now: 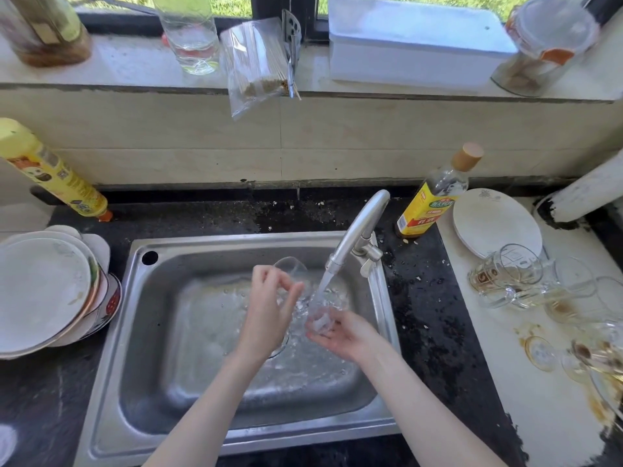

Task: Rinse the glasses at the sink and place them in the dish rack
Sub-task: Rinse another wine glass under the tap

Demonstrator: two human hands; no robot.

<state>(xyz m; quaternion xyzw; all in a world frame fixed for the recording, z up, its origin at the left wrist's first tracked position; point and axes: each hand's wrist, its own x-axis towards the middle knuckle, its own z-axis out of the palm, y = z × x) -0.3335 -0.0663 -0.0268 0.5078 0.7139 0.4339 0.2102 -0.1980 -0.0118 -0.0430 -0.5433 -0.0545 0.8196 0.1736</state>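
Under tap, both hands grip glass.

Over the steel sink, the right hand cups a clear glass under the tap's stream; the left hand, fingers curled, touches its rim side.

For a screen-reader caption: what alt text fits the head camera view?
Two bare hands rinse a clear glass under a running faucet over a steel sink: the right hand holds it from below, the left hand touches it. Dirty glass mugs wait on the right counter; stacked plates sit left.
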